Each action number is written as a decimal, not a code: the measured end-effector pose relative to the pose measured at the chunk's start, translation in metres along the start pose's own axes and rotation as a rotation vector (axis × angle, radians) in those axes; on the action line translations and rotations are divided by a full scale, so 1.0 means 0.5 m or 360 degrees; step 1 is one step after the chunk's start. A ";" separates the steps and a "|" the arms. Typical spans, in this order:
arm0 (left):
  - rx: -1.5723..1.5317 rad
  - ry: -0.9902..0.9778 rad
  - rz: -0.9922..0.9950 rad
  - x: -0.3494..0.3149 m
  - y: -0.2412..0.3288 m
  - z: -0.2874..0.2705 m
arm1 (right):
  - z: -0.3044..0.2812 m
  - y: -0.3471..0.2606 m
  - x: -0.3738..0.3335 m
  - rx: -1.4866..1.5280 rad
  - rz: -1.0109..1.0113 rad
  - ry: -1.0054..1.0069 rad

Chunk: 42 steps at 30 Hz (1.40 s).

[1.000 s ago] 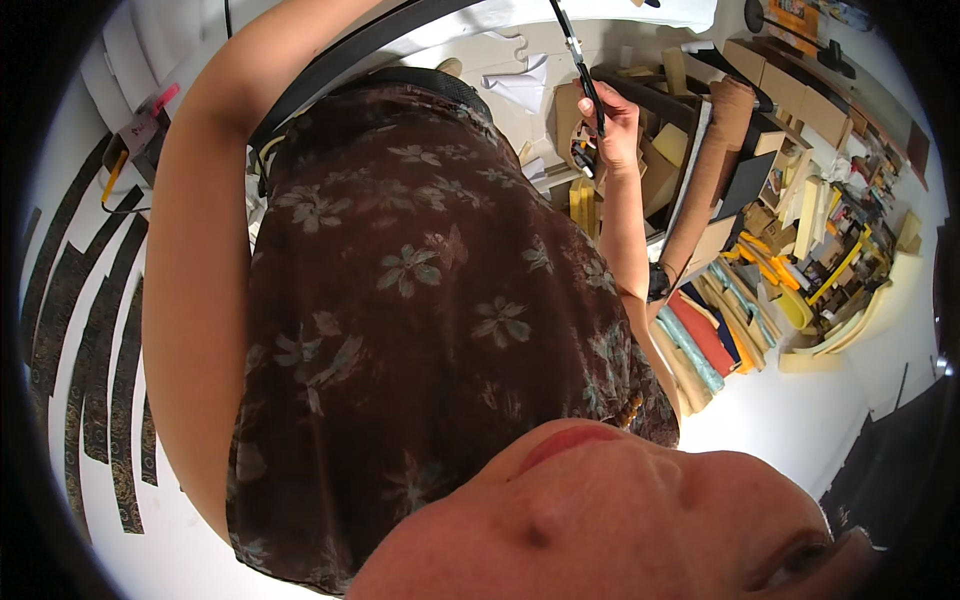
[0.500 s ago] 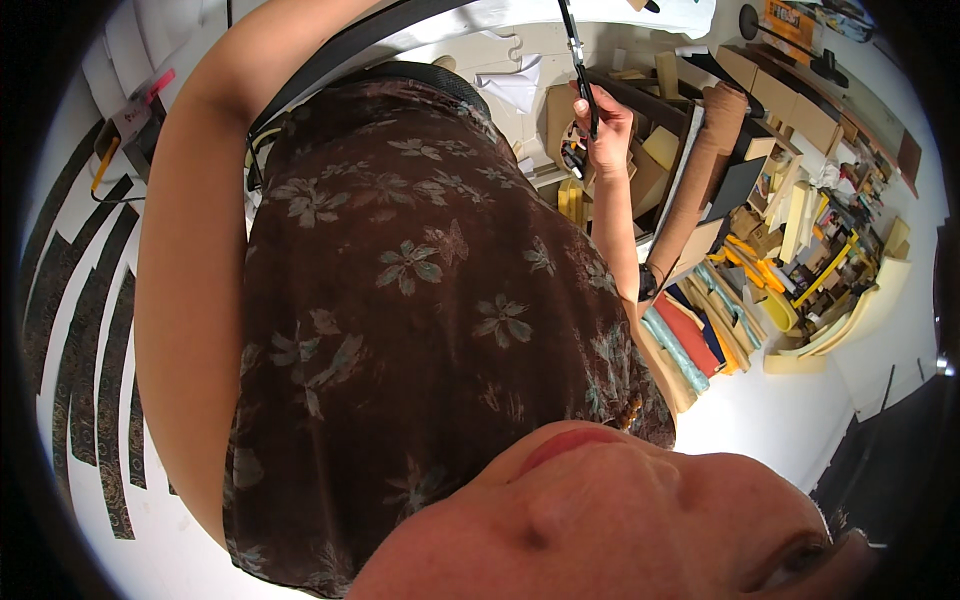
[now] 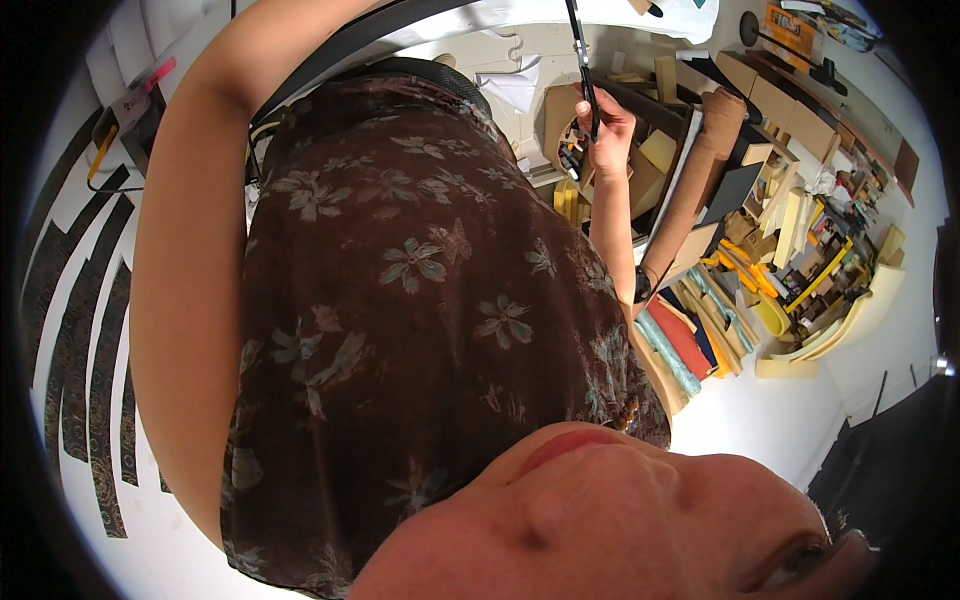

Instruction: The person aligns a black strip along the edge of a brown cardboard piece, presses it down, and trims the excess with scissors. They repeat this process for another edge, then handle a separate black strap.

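Observation:
In the head view my right hand (image 3: pixel 611 140) is raised at the upper right, its fingers closed round a long, thin black tool (image 3: pixel 585 68). The tool stands nearly upright, has a silver part along its length, and runs out past the top edge; its kind does not show. My left arm (image 3: pixel 190 260) is bent along the left side and leaves the picture at the top, so that hand is out of sight. Between the arms hangs my brown floral top (image 3: pixel 420 260). Near the tool a white paper piece (image 3: pixel 512 85) lies lower down.
A dark curved edge (image 3: pixel 370 38) borders a white surface at the top. Right of my hand stand a brown roll (image 3: pixel 715 135), boards and crowded yellow and wooden pieces. Several dark patterned strips (image 3: pixel 105 400) lie at the left, below a box with an orange-handled item (image 3: pixel 103 150).
The tool's upper end has shifted slightly right, while my right hand keeps its hold. The surroundings at both sides have moved a little in the picture.

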<state>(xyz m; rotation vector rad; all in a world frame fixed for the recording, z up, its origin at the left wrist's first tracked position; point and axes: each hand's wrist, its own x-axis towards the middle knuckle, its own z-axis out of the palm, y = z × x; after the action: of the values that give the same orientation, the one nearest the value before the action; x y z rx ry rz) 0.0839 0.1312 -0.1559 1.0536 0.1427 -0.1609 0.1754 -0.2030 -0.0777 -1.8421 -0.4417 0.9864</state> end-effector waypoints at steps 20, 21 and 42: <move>0.0089 -0.0036 0.0092 0.002 0.002 0.003 | 0.005 0.016 0.005 -0.0071 -0.0164 -0.0006; 0.0128 -0.0025 0.0110 0.000 0.003 0.001 | 0.007 0.013 0.006 -0.0060 -0.0160 -0.0004; -0.0033 -0.0145 0.0182 -0.003 0.001 -0.013 | 0.009 0.011 0.010 0.0411 -0.0026 -0.0016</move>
<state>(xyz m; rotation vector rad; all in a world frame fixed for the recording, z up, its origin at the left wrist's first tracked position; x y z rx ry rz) 0.0824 0.1370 -0.1586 1.0294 0.0017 -0.1038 0.1742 -0.1994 -0.0855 -1.5995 -0.3188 0.9931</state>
